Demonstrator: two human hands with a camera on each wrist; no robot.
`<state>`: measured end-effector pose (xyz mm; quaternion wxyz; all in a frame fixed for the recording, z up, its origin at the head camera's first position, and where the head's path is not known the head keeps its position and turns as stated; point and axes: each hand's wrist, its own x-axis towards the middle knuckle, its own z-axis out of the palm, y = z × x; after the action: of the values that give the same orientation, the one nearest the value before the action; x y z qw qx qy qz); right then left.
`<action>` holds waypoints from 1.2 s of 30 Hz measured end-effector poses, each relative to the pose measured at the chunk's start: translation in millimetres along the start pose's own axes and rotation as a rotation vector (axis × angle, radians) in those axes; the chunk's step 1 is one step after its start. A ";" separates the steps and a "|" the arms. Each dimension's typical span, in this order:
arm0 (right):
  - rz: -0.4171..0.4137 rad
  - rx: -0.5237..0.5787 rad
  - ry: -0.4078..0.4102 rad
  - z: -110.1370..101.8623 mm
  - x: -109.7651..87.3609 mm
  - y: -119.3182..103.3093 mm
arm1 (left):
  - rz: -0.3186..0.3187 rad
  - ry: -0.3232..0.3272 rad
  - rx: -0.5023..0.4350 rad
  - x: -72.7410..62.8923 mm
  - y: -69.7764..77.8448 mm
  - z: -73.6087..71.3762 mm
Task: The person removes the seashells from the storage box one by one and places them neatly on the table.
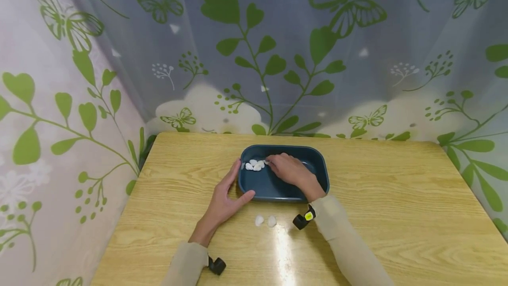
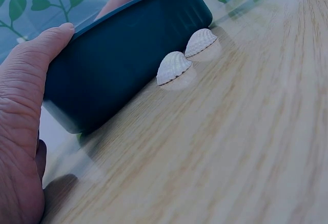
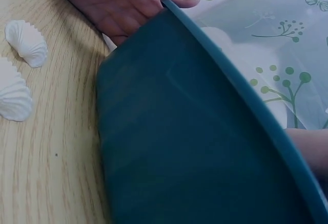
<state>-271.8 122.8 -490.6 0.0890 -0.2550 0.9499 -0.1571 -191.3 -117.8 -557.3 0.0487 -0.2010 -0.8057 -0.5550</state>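
A dark blue-green rectangular tub stands on the wooden table. Inside it, toward the left end, lies a cluster of several white seashells. My right hand reaches down into the tub, its fingertips pinching a white seashell beside the cluster. At the tub's left end, my left hand rests with thumb and fingers spread around the near corner. Its thumb lies at the near rim, and the fingers run along the left wall. The right fingers are hidden behind the tub wall in both wrist views.
Two white ribbed seashells, a left one and a right one, lie on the table in front of the tub. A curtain with green leaves and butterflies hangs behind the table's far edge.
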 end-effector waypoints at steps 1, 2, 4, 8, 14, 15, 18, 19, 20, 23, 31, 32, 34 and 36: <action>0.004 -0.003 0.003 0.1 0.1 -0.1 | -0.004 -0.002 0.000 -0.1 0.0 -0.1; 0.008 -0.002 0.005 -0.1 0.2 -0.3 | -0.008 -0.004 0.000 0.0 -0.2 -0.3; 0.022 0.001 0.005 -0.4 0.1 -0.5 | -0.009 -0.006 0.001 0.0 -0.4 -0.4; 0.039 0.008 -0.005 -2.1 -0.8 -2.0 | -0.010 -0.006 0.003 0.0 -1.2 -0.4; 0.023 0.104 -0.067 -6.5 -3.5 -4.5 | -0.013 -0.006 0.004 -0.4 -1.1 0.2; 0.017 0.130 -0.083 -7.1 -4.4 -4.5 | -0.015 -0.006 0.004 -0.5 -1.1 0.2; 0.009 0.200 -0.123 -8.1 -7.9 -3.9 | -0.017 -0.006 0.005 -0.6 -0.9 0.3; 0.011 0.218 -0.133 -8.3 -9.4 -3.4 | -0.018 -0.005 0.006 -0.5 -0.7 0.3; 0.016 0.229 -0.138 -8.1 -10.9 -2.7 | -0.018 -0.004 0.009 -0.5 -0.5 0.3; 0.043 0.245 -0.142 -8.9 -15.8 -1.3 | -0.018 -0.003 0.012 0.0 0.0 0.3; 0.082 0.104 -0.086 -10.9 -24.1 0.8 | -0.009 -0.002 0.006 0.5 0.0 0.4; 0.075 0.093 -0.079 -10.8 -24.7 1.0 | -0.008 -0.001 0.006 0.5 0.2 0.4; 0.052 0.081 -0.073 -9.7 -25.2 1.3 | -0.003 0.000 0.002 0.3 0.7 0.5; 0.019 0.090 -0.070 -8.0 -25.0 1.8 | 0.000 0.001 -0.002 0.3 1.2 0.5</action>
<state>-253.2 139.2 -481.6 0.1352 -0.2469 0.9406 -0.1897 -191.0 -116.9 -556.4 0.0491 -0.2008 -0.8052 -0.5558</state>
